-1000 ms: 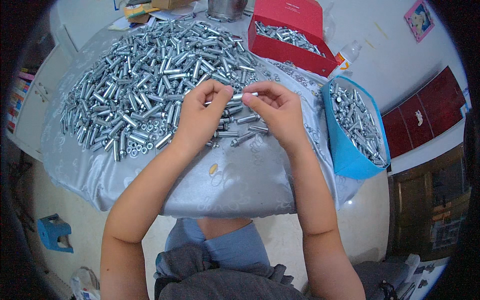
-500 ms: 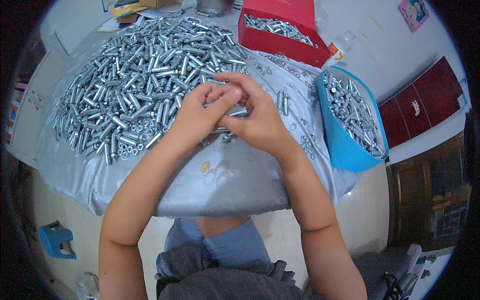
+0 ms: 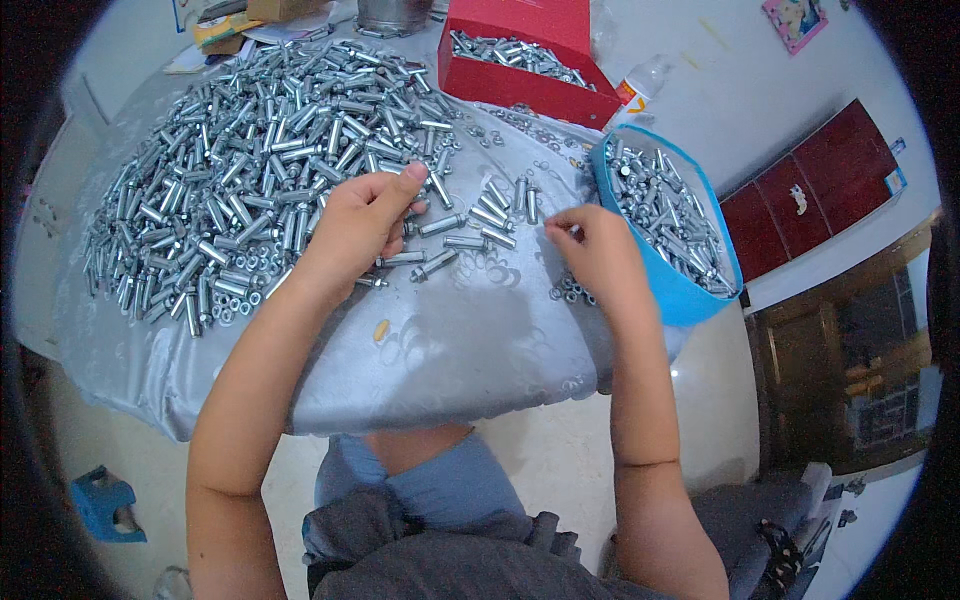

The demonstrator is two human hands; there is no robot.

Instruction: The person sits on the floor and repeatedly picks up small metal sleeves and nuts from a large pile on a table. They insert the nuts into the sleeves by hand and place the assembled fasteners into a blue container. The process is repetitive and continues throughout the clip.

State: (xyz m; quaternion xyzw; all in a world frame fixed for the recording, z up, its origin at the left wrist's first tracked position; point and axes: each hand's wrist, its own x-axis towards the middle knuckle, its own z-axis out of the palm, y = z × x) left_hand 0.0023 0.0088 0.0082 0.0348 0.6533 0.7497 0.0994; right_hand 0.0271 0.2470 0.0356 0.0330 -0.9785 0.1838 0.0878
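So the left hand (image 3: 365,225) is at the right edge of a big heap of silver expansion bolts (image 3: 260,170), fingers curled in and thumb lying up along the index finger. Half closed, basically. There's metal right behind those fingers, but I honestly can't tell if any of it is gripped or just lying there.

The right hand (image 3: 605,255) is over by the blue fabric bin (image 3: 655,285), just left of it from this angle, with thumb and fingertips drawn together in a pinch. Can't make out anything between them, so no clue whether it's got a small part or nothing.

Between the two hands a bunch of loose expansion bolts (image 3: 466,242) lies on the cloth-covered bench (image 3: 330,390), some side by side. A little cluster of hex nuts (image 3: 572,291) sits below the right hand, and more loose nuts (image 3: 235,300) are at the near edge of the heap. The blue bin is full of bolts, and the open red box (image 3: 530,95) at the back has bolts in it too.
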